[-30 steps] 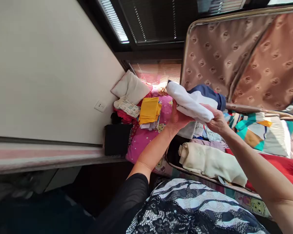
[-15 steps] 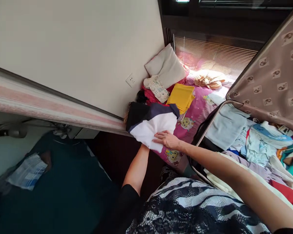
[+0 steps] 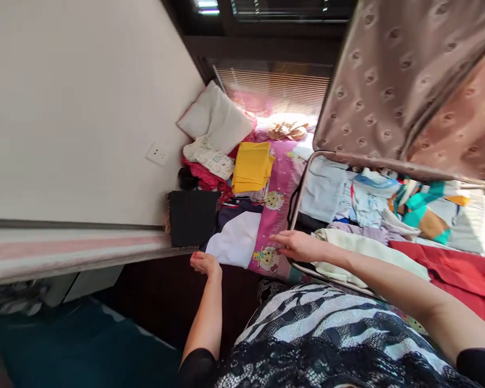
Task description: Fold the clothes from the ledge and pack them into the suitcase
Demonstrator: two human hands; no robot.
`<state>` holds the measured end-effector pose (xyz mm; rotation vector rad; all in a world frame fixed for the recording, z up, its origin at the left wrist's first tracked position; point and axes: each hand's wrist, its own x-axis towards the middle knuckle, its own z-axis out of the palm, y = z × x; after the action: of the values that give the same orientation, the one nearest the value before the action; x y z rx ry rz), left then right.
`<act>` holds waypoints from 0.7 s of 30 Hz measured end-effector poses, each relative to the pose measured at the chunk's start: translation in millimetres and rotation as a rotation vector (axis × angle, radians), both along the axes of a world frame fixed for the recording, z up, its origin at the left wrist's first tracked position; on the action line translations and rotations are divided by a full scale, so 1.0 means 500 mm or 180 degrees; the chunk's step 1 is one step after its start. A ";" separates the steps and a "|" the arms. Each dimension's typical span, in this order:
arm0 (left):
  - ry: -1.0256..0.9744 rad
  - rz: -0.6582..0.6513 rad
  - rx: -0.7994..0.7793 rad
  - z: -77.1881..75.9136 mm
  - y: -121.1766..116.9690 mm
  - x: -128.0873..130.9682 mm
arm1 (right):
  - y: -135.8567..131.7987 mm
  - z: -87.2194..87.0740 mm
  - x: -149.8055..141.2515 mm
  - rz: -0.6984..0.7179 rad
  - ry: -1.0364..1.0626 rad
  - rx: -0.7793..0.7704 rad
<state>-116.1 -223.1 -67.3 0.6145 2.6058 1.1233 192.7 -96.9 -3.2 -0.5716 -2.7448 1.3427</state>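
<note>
A folded white and navy garment (image 3: 236,240) lies on the pink cartoon-print sheet (image 3: 281,167), between my hands. My left hand (image 3: 206,264) is at its lower left corner, fingers loosely bent and holding nothing that I can see. To the right of the garment, over the sheet beside the suitcase edge, my right hand (image 3: 297,245) hovers with fingers stretched out and nothing in it. Next to the garment on the left is a folded black cloth (image 3: 194,218). Above sits a folded yellow cloth (image 3: 253,168) on other folded clothes.
An open suitcase (image 3: 300,199) full of clothes stands at the right, its patterned lid (image 3: 372,102) raised. A pale cushion (image 3: 218,121) and a printed cloth (image 3: 210,157) rest against the wall (image 3: 73,108). A red garment (image 3: 452,275) lies at the lower right.
The white and navy garment has been laid down on the sheet and both hands have let go of it. My hands have moved apart, and the view has turned right.
</note>
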 end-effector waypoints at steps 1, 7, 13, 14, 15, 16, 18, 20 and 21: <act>0.0021 -0.0068 0.0062 0.008 0.014 0.027 | 0.002 0.004 0.075 -0.0424 0.0109 -0.0082; -0.1265 -0.3460 0.0321 0.049 0.154 0.345 | -0.052 -0.070 0.501 -0.2033 -0.0866 0.0489; -0.0468 -0.5600 -0.0646 0.036 0.272 0.609 | -0.119 -0.105 0.572 -0.1908 -0.1435 0.0991; -0.0261 -0.5682 -0.0770 0.032 0.287 0.632 | -0.124 -0.102 0.566 -0.1912 -0.1425 0.1012; -0.0130 -0.5748 -0.0907 0.029 0.302 0.650 | -0.128 -0.100 0.561 -0.1915 -0.1398 0.1017; -0.0088 -0.5816 -0.1044 0.025 0.316 0.667 | -0.130 -0.098 0.558 -0.1933 -0.1356 0.1019; -0.0192 -0.5966 -0.1262 0.021 0.339 0.698 | -0.134 -0.096 0.561 -0.1987 -0.1238 0.1022; -0.0269 -0.6038 -0.1308 0.019 0.351 0.728 | -0.140 -0.096 0.573 -0.1996 -0.1135 0.0997; -0.0249 -0.6045 -0.1320 0.018 0.350 0.741 | -0.144 -0.097 0.581 -0.2002 -0.1120 0.0979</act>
<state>254.5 -48.1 -58.4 1.9927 0.9817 -0.0734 483.4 -168.7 -51.7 -1.5847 -2.5599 0.7125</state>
